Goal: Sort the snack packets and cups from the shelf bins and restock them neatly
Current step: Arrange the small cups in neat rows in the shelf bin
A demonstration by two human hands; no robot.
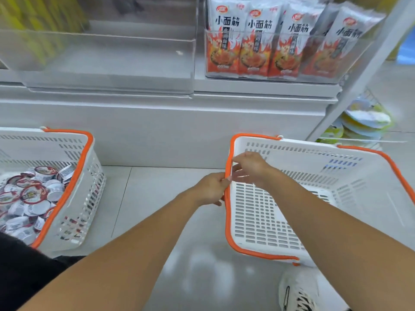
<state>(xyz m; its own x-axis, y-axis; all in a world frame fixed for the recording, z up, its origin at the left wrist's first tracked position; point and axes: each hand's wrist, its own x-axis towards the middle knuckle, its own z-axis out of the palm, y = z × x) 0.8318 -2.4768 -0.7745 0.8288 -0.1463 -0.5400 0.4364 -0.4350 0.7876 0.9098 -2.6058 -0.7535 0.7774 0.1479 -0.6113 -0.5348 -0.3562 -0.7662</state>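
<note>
both hands on the empty basket's left rim, cups waiting off to the left

left hand (211, 189) fingers pinch the orange handle (227, 212) of the empty basket (265, 212) on the floor at right; right hand (249, 167) fingers loosely apart, resting on the rim. a one-sided tug could tip or skid it. its long axis runs near-to-far, open side up. cups (31, 196) sit in the left basket (74, 198), packets (265, 41) upright in the far shelf bin (359, 63)

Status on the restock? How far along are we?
Done: packets stand in a row in the right bin, and the right basket is empty. In hand: left hand grips that basket's rim, right hand reaches over it. Left: cups fill the left basket; the left bin is empty.
</note>
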